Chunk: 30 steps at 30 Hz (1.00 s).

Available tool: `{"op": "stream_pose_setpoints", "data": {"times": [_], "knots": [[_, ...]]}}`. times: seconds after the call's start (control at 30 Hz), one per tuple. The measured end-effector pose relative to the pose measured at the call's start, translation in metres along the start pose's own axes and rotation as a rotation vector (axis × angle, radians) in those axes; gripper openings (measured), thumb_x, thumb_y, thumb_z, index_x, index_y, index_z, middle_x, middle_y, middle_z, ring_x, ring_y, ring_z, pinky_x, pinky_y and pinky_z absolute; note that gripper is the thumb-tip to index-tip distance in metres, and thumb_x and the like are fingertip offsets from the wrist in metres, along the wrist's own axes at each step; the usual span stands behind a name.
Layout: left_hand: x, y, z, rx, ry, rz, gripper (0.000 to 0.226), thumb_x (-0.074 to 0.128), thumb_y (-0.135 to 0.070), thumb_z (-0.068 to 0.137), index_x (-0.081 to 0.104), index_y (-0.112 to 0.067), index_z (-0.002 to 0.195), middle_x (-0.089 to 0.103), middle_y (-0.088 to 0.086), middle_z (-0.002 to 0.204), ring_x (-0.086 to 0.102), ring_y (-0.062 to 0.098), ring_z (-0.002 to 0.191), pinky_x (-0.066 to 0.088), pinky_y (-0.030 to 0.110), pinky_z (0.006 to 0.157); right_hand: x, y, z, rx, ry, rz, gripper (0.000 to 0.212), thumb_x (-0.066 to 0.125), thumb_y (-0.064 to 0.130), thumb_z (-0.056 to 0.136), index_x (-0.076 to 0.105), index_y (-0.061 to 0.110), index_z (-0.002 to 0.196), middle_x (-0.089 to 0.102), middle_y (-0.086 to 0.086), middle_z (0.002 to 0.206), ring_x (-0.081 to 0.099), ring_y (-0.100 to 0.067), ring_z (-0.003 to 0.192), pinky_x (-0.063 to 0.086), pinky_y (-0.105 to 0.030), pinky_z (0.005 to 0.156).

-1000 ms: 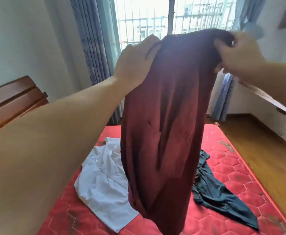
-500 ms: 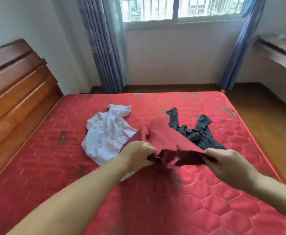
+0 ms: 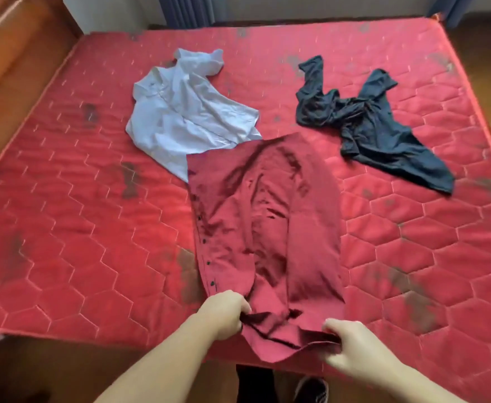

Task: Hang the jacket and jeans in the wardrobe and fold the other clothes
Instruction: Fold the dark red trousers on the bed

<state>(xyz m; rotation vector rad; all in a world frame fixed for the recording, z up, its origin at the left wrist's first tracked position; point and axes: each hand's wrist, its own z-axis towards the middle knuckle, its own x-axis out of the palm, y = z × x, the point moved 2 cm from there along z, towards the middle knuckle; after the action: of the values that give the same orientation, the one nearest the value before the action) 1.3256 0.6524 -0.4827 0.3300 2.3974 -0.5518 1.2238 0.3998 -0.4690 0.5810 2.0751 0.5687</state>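
A dark red button shirt lies spread lengthwise on the red mattress, its near end at the bed's front edge. My left hand grips the shirt's near left corner beside the button row. My right hand pinches the near right corner. The far end of the red shirt overlaps a crumpled white shirt. A dark blue-black garment lies bunched at the right, apart from the red shirt.
A wooden headboard runs along the left. Blue curtains hang past the far edge of the bed. Wooden floor lies in front of the bed, with my dark trouser leg and a shoe below the hands.
The red shirt went from hanging in the air to lying flat on the mattress. Both hands came down and back toward the bed's near edge, still holding its end.
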Motion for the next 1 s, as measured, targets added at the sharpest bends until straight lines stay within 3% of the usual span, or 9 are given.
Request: {"op": "stream_pose_setpoints", "data": {"times": [0.2,0.27,0.4,0.53,0.63,0.73,0.8,0.93,1.0], "knots": [[0.041,0.009,0.012,-0.033,0.081,-0.188,0.034,0.049,-0.004,0.074,0.073,-0.022,0.092,0.061,-0.001,0.076,0.052,0.024,0.077,0.043,0.028,0.068,0.044,-0.032,0.013,0.163,0.056,0.029,0.005,0.063,0.023,0.073,0.061,0.027,0.071,0.066,0.014,0.071,0.059,-0.005,0.07,0.044,-0.019,0.063],[0.044,0.018,0.017,-0.069,0.082,-0.262,0.021,0.047,-0.002,0.073,0.061,-0.016,0.071,0.049,-0.003,0.061,0.043,0.021,0.066,0.037,0.027,0.058,0.048,-0.036,0.025,0.21,0.014,0.09,0.021,0.064,0.012,0.072,0.059,0.032,0.064,0.064,0.018,0.066,0.056,-0.002,0.063,0.042,-0.016,0.06],[0.046,0.042,0.032,-0.171,0.02,-0.557,0.023,0.06,-0.011,0.078,0.053,-0.016,0.056,0.04,-0.01,0.048,0.034,0.008,0.047,0.029,0.023,0.047,0.037,-0.036,0.049,0.268,-0.001,0.192,0.013,0.064,0.011,0.074,0.06,0.018,0.063,0.058,0.009,0.056,0.043,-0.006,0.054,0.037,-0.02,0.054],[0.038,0.067,0.056,-0.22,-0.069,-0.9,0.025,0.074,-0.027,0.079,0.062,-0.013,0.063,0.041,-0.01,0.06,0.033,0.008,0.057,0.028,0.024,0.055,0.011,-0.032,0.079,0.273,-0.015,0.387,0.013,0.07,0.013,0.08,0.071,0.023,0.072,0.065,0.013,0.066,0.053,-0.001,0.06,0.043,-0.021,0.059],[0.022,0.079,0.078,-0.207,-0.154,-1.057,0.037,0.074,-0.04,0.073,0.069,-0.005,0.085,0.053,-0.005,0.071,0.042,0.012,0.065,0.035,0.03,0.063,-0.009,-0.026,0.111,0.318,-0.065,0.627,0.019,0.066,0.001,0.084,0.076,0.016,0.079,0.065,0.011,0.065,0.053,0.0,0.06,0.042,-0.015,0.056],[-0.005,0.09,0.1,-0.221,-0.253,-1.211,0.004,0.075,-0.021,0.083,0.077,-0.019,0.085,0.068,-0.009,0.076,0.056,0.008,0.074,0.049,0.026,0.071,-0.028,-0.019,0.145,0.347,-0.15,0.738,0.017,0.063,0.002,0.088,0.073,0.014,0.08,0.066,0.008,0.065,0.056,-0.006,0.06,0.043,-0.017,0.054],[-0.029,0.096,0.114,-0.21,-0.301,-1.253,0.004,0.073,-0.019,0.086,0.077,-0.022,0.085,0.069,-0.011,0.079,0.057,0.007,0.079,0.05,0.024,0.076,-0.042,-0.014,0.169,0.317,-0.209,0.728,0.018,0.063,0.002,0.089,0.073,0.016,0.085,0.072,0.011,0.071,0.062,0.002,0.063,0.045,-0.01,0.057],[-0.083,0.114,0.152,-0.27,-0.431,-1.179,0.038,0.07,-0.04,0.086,0.066,-0.017,0.117,0.063,-0.008,0.11,0.059,0.008,0.103,0.041,0.022,0.09,-0.076,-0.004,0.223,0.289,-0.327,0.748,0.015,0.064,0.008,0.091,0.072,0.02,0.086,0.074,0.012,0.089,0.065,-0.003,0.08,0.049,-0.015,0.072],[-0.107,0.121,0.179,-0.257,-0.459,-1.193,0.042,0.07,-0.045,0.085,0.069,-0.014,0.114,0.067,-0.009,0.112,0.061,0.009,0.105,0.044,0.023,0.097,-0.091,-0.003,0.255,0.298,-0.394,0.801,0.013,0.062,0.011,0.093,0.07,0.02,0.089,0.071,0.011,0.094,0.061,-0.006,0.083,0.046,-0.02,0.078]]}}
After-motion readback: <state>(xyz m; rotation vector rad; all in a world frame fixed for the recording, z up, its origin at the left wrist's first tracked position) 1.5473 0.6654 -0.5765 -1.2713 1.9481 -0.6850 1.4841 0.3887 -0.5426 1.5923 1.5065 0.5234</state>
